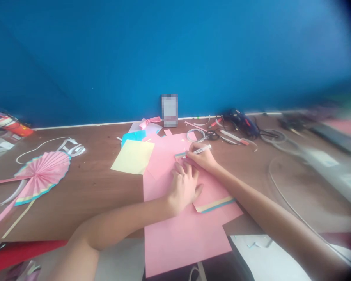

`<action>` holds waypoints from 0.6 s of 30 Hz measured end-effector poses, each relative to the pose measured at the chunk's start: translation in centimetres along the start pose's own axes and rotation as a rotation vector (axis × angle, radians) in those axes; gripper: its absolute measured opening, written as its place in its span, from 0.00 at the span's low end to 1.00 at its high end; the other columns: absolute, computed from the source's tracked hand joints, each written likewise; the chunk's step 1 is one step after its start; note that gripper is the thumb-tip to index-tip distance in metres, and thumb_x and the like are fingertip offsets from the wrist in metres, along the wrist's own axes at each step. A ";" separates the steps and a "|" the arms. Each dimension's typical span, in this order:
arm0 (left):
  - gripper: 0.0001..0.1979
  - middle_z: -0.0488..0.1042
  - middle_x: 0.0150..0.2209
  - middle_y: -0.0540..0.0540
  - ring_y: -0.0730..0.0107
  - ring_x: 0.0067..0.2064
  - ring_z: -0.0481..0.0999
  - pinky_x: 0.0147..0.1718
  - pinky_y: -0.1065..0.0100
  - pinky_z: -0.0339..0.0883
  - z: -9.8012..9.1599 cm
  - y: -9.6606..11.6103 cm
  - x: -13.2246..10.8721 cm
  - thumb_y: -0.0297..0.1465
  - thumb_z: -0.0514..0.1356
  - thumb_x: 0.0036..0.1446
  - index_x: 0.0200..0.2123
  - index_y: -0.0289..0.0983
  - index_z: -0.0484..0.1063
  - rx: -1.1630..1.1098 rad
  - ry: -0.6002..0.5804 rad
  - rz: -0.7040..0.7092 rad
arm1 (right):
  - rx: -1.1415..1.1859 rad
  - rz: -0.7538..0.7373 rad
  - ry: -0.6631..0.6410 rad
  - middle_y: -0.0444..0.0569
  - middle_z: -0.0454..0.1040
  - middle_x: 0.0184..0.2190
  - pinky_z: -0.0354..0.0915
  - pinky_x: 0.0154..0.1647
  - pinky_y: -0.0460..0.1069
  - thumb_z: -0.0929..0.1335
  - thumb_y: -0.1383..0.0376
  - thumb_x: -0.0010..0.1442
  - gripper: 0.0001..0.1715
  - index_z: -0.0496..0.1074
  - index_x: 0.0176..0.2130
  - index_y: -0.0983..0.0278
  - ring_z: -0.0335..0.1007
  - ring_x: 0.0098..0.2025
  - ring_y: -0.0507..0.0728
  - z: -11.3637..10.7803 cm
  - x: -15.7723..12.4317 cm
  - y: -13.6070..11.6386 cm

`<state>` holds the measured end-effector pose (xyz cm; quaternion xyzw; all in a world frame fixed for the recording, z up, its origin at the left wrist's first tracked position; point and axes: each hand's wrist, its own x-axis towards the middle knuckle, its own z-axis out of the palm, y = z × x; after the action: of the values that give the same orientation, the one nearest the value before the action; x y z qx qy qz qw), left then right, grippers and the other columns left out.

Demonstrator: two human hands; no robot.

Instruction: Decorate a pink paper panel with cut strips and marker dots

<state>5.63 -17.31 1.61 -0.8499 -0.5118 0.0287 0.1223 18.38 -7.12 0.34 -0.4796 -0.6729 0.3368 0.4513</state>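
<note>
Pink paper sheets (163, 238) lie overlapping on the brown table and hang over its front edge. On top is a pink piece (213, 191) with yellow and blue bands at its near and far ends. My left hand (185, 189) rests on the paper with its fingers spread, holding nothing. Just beyond it, my right hand (202, 156) grips a white pen (202, 149), its tip end low over the far banded edge. Whether the tip touches the paper is too small to tell.
A pleated pink paper fan (43, 175) lies at the left of the table (105, 203). Yellow paper (133, 157) and blue paper (133, 136) lie behind the left hand. A phone (169, 110) leans on the blue wall. Cables (273, 136) and a power strip (324, 160) are at the right.
</note>
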 end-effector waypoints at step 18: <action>0.30 0.63 0.59 0.28 0.41 0.57 0.64 0.39 0.57 0.66 0.0 -0.2 -0.1 0.47 0.45 0.63 0.59 0.33 0.61 -0.001 0.017 0.006 | 0.021 0.017 0.039 0.42 0.66 0.19 0.56 0.27 0.48 0.68 0.65 0.50 0.11 0.62 0.21 0.62 0.59 0.24 0.51 -0.7 0.0 0.6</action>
<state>5.45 -17.29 1.61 -0.8517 -0.5082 0.0216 0.1260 19.21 -6.90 0.03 -0.4870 -0.6563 0.3382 0.4665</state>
